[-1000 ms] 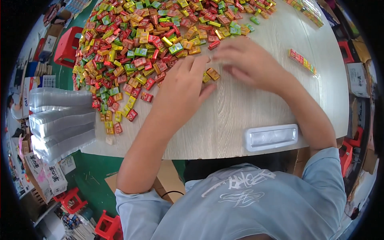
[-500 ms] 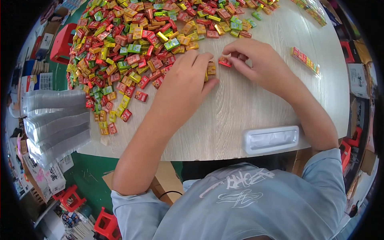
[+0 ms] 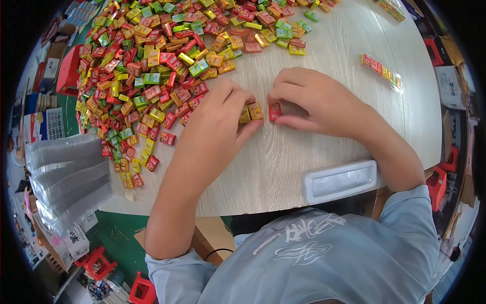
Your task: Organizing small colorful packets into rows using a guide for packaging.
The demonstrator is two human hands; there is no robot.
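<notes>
My left hand (image 3: 217, 114) is closed round a short row of small yellow and orange boxes (image 3: 254, 111), their ends showing past its thumb. Facing it, my right hand (image 3: 311, 104) pinches one small red box (image 3: 275, 112) between thumb and fingers. A narrow gap separates the red box from the row. Both hands are low over the pale wooden table (image 3: 243, 177). Beyond my left hand spreads a large heap of small red, orange, yellow and green boxes (image 3: 152, 78). How many boxes sit inside my left hand is hidden.
A white oblong plastic tray (image 3: 340, 181) lies at the near table edge. A clear-wrapped row of boxes (image 3: 381, 71) is at the right, with more wrapped rows (image 3: 391, 9) at the far right. Clear plastic sleeves (image 3: 71, 175) are stacked at the left edge. Red stools (image 3: 98, 263) stand on the floor.
Both hands have come nearer to me and slightly left. The right one brings the red box close to the row in the left. The view has shifted a little.
</notes>
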